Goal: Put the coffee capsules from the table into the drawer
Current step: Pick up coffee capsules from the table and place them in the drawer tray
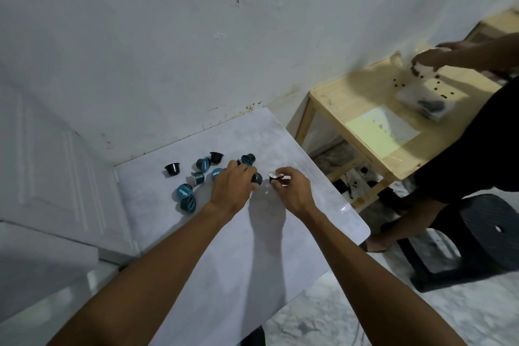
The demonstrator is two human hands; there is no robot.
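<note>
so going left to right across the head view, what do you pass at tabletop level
lone black capsule → teal printed-lid capsule → left hand gripping a dark capsule → right hand pinching a pale-lidded capsule → wooden table

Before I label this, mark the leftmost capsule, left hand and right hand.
leftmost capsule [172, 169]: head view, side wall.
left hand [231, 187]: head view, its back.
right hand [292, 191]: head view, its back.

Illegible white lettering on capsule lids [184, 191]
</note>
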